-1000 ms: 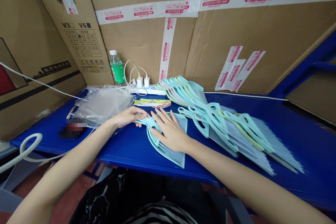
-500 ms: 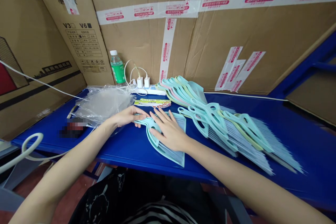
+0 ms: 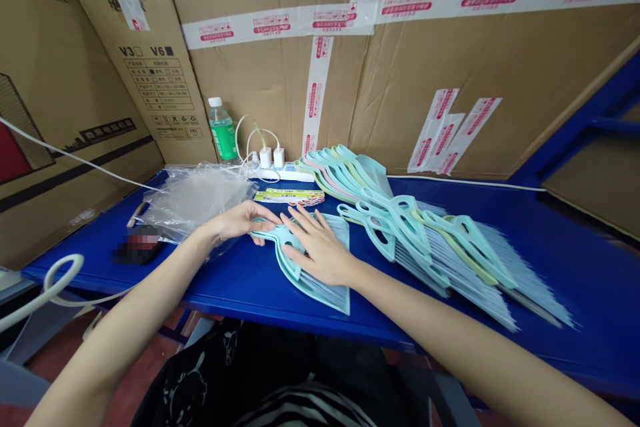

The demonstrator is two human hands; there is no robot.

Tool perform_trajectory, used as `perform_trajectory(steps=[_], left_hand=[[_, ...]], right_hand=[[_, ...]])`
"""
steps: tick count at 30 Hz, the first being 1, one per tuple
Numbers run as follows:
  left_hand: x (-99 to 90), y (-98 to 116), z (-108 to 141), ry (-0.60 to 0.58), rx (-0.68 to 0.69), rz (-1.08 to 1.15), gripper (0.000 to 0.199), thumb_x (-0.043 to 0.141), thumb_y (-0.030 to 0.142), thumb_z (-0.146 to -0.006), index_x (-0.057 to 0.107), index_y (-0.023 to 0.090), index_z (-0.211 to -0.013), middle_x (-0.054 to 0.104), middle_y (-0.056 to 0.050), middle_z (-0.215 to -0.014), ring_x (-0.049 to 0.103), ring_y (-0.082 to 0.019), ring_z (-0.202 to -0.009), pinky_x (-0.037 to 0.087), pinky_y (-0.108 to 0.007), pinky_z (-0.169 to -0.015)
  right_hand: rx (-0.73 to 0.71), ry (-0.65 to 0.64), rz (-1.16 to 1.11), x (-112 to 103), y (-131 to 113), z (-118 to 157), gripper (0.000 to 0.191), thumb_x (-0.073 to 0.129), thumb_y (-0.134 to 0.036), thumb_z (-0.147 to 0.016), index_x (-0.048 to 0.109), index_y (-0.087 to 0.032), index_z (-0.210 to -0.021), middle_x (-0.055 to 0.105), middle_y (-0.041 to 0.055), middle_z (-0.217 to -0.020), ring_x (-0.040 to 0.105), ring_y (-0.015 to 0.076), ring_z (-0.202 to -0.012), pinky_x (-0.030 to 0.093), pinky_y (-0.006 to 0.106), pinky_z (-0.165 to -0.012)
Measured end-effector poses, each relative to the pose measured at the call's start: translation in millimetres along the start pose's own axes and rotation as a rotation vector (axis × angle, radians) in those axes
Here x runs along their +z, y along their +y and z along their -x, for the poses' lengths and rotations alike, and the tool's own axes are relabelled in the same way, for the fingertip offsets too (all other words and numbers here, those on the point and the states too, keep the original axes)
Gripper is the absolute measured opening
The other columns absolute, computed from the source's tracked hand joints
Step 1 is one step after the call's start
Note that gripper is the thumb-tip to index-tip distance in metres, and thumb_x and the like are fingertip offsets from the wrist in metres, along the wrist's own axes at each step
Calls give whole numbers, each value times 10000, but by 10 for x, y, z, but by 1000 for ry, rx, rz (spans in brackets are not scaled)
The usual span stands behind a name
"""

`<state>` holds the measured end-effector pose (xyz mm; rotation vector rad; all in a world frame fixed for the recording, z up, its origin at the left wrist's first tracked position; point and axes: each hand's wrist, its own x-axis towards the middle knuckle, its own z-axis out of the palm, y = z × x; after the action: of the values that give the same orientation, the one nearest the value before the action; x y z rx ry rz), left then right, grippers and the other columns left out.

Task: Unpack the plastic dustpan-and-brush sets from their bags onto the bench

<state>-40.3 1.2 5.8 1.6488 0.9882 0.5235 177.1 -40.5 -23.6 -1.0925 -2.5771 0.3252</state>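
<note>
A light teal dustpan lies on the blue table with a matching small brush nested on top, its grey bristles toward the right. My left hand pinches the stacked handles at their left end. Flat on the brush rests my right hand, fingers stretched out and spread; it hides part of the bristles. To the right lies a pile of teal and yellow-green brushes, bristles pointing right. Behind them a row of overlapping dustpans in teal, pink and yellow leans together.
Clear plastic bags lie on the left of the blue table. Printed cards, a power strip with chargers and a green-labelled bottle stand toward the back. Cardboard walls the rear; a white cable loops at left.
Both hands stay on the dustpan and brush with almost the same hold. The view has shifted very slightly; nothing else has visibly moved.
</note>
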Motion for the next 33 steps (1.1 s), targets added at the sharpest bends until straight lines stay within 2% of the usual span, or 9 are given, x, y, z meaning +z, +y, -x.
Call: perform_trajectory(steps=[7,13,15,17,22,24,29,33], left_hand=[[12,11,29,30,-41,-3,513,850,484,-577,735,134,-934,684,-16,-662,595,-106,-501,502,-222,-470],[22,36,33,11,16,-88,436,795,492,-637,701,127,-857,651,2,-664,578,-93,-527,485,-228,-534],[15,73,51,-26,84,-194,369,759,471,-679,688,134,-810,661,-7,-705,585,-102,-599,478,-226,-587],[11,121,79,-9,172,-353,293,701,434,-742,687,145,-791,677,-20,-749,590,-120,-680,476,-230,-640],[31,231,73,293,331,-627,253,496,350,-878,671,167,-895,703,-51,-890,628,-161,-815,509,-274,-755],[52,263,-9,348,360,-759,242,465,286,-884,662,165,-958,704,-65,-962,643,-170,-862,516,-296,-803],[112,330,-355,200,255,-1213,326,420,120,-878,637,124,-1122,678,-134,-1148,637,-224,-1061,487,-337,-915],[107,328,-556,147,149,-1390,375,449,144,-909,578,157,-1261,637,-116,-1268,612,-212,-1146,467,-279,-927]], right_hand=[[-18,-28,-3,3,12,-11,677,259,-542,-987,239,-129,-1523,139,104,-1590,10,276,-1464,85,565,-1171],[-29,-25,-8,8,3,-13,679,230,-552,-988,246,-131,-1520,147,109,-1587,3,259,-1464,86,568,-1171],[-30,-30,-20,-3,-5,-14,666,262,-532,-989,254,-128,-1518,157,121,-1584,7,265,-1462,84,564,-1173],[-39,-34,-37,-12,-6,-19,656,305,-510,-986,258,-129,-1518,167,129,-1581,14,276,-1461,89,564,-1173],[-102,6,-89,-6,23,-48,652,367,-494,-970,320,-105,-1491,242,136,-1565,107,265,-1463,137,537,-1181],[-119,35,-100,-1,26,-52,613,378,-472,-972,388,-96,-1456,308,143,-1543,155,262,-1458,176,526,-1178],[-176,98,-33,-28,-13,-7,456,398,-363,-989,543,-104,-1335,504,143,-1423,313,263,-1410,241,511,-1165],[-261,115,43,-78,-40,45,357,446,-341,-980,621,-166,-1238,611,105,-1310,435,257,-1337,321,493,-1130]])
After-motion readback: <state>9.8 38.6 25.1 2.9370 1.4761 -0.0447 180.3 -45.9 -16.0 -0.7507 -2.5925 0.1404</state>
